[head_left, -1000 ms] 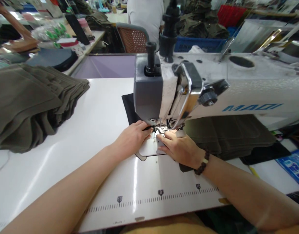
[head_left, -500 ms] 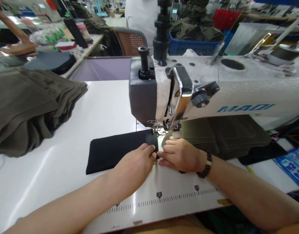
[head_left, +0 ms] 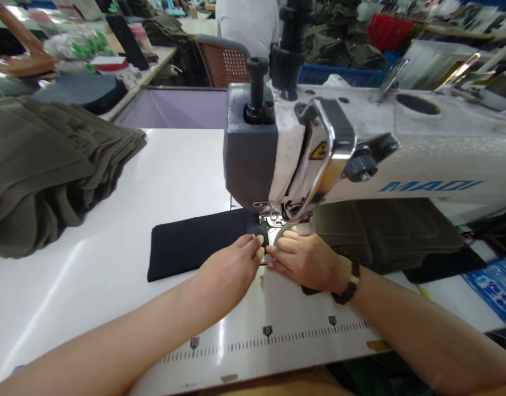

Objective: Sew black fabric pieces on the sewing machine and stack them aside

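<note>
A black fabric piece [head_left: 191,245] lies flat on the white table [head_left: 162,176], its right end under the head of the sewing machine [head_left: 302,148]. My left hand [head_left: 232,269] rests on the fabric's right end, fingers closed in a pinch on its edge. My right hand [head_left: 306,258], with a bead bracelet on the wrist, meets it fingertip to fingertip just in front of the presser foot [head_left: 273,219], fingers pressed together on the same edge.
A stack of olive fabric pieces [head_left: 42,165] fills the table's left side. More olive fabric [head_left: 385,231] lies under the machine arm on the right. A ruler scale [head_left: 269,338] runs along the front edge. A person in white [head_left: 247,25] sits beyond.
The black piece was pulled out from behind the needle to the left side of the table a second ago. Both hands moved back toward me and now pinch its right edge.
</note>
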`<state>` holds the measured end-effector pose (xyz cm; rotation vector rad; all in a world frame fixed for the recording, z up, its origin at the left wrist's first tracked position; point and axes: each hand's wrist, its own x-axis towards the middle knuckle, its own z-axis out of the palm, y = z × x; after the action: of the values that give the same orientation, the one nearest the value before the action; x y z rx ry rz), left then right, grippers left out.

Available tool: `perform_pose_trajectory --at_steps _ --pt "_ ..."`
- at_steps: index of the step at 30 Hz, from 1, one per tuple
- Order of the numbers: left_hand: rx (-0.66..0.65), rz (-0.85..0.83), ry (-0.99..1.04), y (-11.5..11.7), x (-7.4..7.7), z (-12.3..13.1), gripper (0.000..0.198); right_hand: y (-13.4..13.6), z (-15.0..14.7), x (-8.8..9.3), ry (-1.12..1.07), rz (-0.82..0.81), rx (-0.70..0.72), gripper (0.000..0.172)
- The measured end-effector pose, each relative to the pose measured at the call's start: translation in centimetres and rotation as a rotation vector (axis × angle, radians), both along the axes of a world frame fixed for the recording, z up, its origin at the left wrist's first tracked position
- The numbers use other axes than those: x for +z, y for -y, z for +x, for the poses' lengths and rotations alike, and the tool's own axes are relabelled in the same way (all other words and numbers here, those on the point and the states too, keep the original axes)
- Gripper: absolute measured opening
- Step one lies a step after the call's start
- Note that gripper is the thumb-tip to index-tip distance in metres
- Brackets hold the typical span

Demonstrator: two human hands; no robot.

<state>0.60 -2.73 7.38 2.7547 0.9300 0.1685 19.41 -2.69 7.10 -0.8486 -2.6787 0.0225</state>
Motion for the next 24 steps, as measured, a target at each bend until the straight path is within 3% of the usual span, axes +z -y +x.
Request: perform_pose_trajectory --at_steps 5,9,16,24 --pt "-0.045 0.036 -0.117 -1.3 0.9 -0.2 0.025 0.1 -0.3 0.4 0.068 0.002 -0.129 0.019" --pt "-0.054 0.067 -0.097 -2.2 0.9 -0.3 0.021 0.1 -0.6 0.6 0.127 0.007 -0.206 0.017" --pt "-0.003 0.171 -0.011 -3.4 -0.3 -0.7 0.025 0.0 -0.6 0.6 0.137 -0.013 -0.223 0.018" --pt "0.031 0.136 0.036 -4.4 -0.6 -0.9 0.025 0.2 -0.7 0.8 0.146 -0.037 -0.232 0.019"
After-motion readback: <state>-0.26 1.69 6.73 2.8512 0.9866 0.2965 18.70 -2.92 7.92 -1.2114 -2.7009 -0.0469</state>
